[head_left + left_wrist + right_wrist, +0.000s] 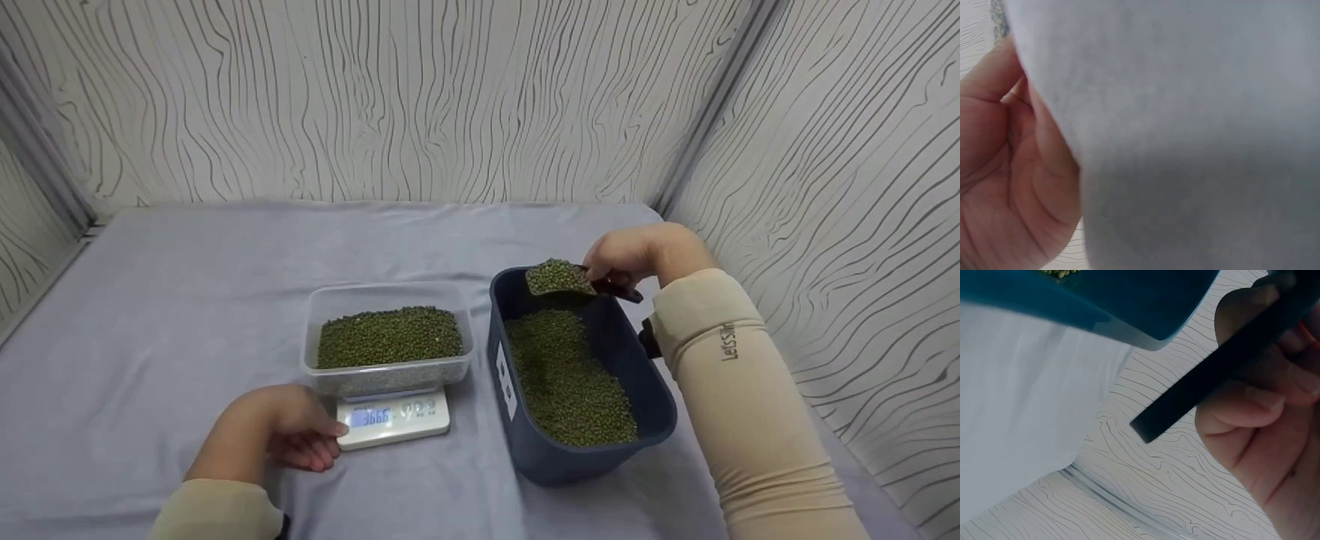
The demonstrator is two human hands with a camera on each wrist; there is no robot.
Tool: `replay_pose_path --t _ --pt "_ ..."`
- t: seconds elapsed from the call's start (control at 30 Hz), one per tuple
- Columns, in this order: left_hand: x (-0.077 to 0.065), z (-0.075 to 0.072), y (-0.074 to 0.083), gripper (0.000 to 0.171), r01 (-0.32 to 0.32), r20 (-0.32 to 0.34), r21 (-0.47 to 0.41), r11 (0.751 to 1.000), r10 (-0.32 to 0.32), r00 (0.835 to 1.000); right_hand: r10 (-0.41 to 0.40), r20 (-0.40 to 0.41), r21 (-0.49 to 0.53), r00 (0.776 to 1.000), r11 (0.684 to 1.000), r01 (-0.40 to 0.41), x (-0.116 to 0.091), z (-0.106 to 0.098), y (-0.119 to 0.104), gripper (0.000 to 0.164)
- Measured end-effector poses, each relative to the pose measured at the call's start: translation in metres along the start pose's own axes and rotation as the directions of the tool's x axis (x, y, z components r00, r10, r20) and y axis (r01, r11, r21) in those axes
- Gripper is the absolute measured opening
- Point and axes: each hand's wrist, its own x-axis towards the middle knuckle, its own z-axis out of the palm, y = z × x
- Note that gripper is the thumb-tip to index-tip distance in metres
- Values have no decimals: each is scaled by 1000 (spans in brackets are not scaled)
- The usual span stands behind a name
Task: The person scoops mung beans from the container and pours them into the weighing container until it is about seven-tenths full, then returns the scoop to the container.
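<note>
My right hand point(626, 255) grips the black handle point(1185, 394) of a scoop heaped with green mung beans point(559, 277). The scoop hangs over the far end of a deep blue bin point(656, 420), whose floor is covered with more of the beans. My left hand point(296, 427) is at the left edge of a white kitchen scale point(405, 431), its thumb tip at the edge and the other fingers loosely bent beside it. On the scale stands a clear plastic container point(390, 375) holding a mound of beans. The scale's display point(371, 417) is lit with digits.
A pale grey-lilac cloth point(187, 300) covers the table. Behind and to the right rise white panels point(360, 97) with a wood-grain pattern, joined by grey posts. The bin stands right of the scale, a narrow strip of cloth between them.
</note>
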Motion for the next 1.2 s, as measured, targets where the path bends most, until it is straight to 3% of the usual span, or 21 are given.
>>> replay_pose_path --t 0.27,0.8,1.2 --pt "0 0 0 26 1 -2 -10 1000 -1 1000 -27 9 -19 1000 999 27 3 2 -14 32" --pt "-2 -1 1 27 1 0 11 1000 -1 1000 -78 40 -84 996 993 81 26 25 -66 29" --pt "-1 -2 2 27 22 31 -9 1000 -21 999 -27 2 -153 1000 988 27 42 41 -89 28"
